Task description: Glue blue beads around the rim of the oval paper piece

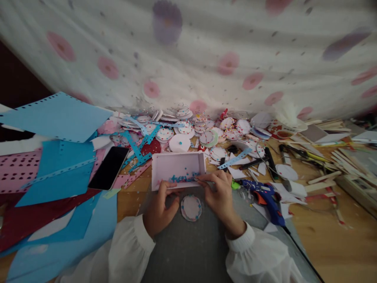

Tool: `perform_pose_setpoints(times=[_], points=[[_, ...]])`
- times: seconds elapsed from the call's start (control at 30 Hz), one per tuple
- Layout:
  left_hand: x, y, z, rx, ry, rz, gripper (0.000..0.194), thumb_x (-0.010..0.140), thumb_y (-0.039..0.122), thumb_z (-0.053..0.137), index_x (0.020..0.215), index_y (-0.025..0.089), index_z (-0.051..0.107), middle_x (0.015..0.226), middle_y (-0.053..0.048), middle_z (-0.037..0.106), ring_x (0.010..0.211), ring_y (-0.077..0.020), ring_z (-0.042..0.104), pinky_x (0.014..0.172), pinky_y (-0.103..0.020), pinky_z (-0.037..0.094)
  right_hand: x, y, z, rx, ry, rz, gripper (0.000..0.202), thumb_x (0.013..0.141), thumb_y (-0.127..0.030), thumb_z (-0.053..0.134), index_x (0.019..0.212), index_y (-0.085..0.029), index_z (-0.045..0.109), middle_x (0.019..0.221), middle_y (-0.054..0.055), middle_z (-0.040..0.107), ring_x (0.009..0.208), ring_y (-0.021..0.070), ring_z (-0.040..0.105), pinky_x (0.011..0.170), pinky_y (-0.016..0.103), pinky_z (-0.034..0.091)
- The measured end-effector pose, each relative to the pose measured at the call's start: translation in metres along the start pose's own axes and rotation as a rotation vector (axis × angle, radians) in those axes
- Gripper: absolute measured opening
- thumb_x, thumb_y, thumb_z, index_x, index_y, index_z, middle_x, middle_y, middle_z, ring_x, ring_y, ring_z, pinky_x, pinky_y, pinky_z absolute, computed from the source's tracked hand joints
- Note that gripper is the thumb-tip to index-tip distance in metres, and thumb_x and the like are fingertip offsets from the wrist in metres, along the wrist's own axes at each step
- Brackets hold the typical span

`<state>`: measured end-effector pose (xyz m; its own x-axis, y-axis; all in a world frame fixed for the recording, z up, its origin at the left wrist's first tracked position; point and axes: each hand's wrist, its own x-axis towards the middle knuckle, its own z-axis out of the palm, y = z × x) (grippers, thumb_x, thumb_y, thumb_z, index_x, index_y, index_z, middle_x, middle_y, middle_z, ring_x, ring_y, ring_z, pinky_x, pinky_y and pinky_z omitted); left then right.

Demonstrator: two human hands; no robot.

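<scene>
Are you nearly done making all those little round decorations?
Lots already look done: a heap of decorated paper circles lies at the back of the table. In hand is one more circle on the grey mat, dotted round its rim. The left hand and right hand reach into the pink box of tiny blue bits. Its middle looks bare, so dots seem left to add.

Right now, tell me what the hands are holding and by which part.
Both hands, left and right, grip the near edge of the shallow box; whether the fingers pinch anything smaller cannot be told.
</scene>
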<state>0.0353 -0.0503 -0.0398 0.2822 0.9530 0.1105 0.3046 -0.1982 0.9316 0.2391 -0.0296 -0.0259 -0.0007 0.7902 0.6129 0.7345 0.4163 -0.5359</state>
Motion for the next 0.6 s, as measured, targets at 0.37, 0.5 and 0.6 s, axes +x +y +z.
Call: perform_pose_setpoints(times=[0.37, 0.5, 0.6], points=[[0.0013, 0.0012, 0.0001, 0.014, 0.014, -0.019, 0.025, 0.088, 0.019, 0.052, 0.110, 0.020, 0.042, 0.106, -0.010, 0.071, 0.101, -0.0206, 0.067, 0.091, -0.039, 0.052, 0.0006, -0.0020, 0.0015, -0.037, -0.032, 0.004, 0.014, 0.083, -0.012, 0.062, 0.083, -0.025, 0.066, 0.073, -0.001, 0.064, 0.074, 0.0192, 0.055, 0.075, 0.035, 0.033], [0.0012, 0.0022, 0.0009, 0.019, 0.019, -0.025, 0.024, 0.088, 0.021, 0.052, 0.110, 0.020, 0.042, 0.108, -0.011, 0.070, 0.103, -0.0211, 0.066, 0.092, -0.041, 0.051, 0.0021, -0.0023, 0.0020, -0.037, -0.043, 0.041, 0.013, 0.081, -0.012, 0.065, 0.082, -0.025, 0.067, 0.076, 0.000, 0.065, 0.076, 0.0196, 0.055, 0.076, 0.035, 0.033], [0.0013, 0.0008, 0.0011, 0.019, 0.025, -0.027, 0.024, 0.088, 0.021, 0.051, 0.110, 0.020, 0.042, 0.108, -0.011, 0.070, 0.102, -0.0214, 0.066, 0.092, -0.042, 0.051, 0.0023, -0.0029, 0.0024, -0.020, -0.029, 0.051, 0.012, 0.080, -0.013, 0.067, 0.081, -0.025, 0.067, 0.074, -0.001, 0.064, 0.075, 0.0191, 0.055, 0.075, 0.034, 0.033]])
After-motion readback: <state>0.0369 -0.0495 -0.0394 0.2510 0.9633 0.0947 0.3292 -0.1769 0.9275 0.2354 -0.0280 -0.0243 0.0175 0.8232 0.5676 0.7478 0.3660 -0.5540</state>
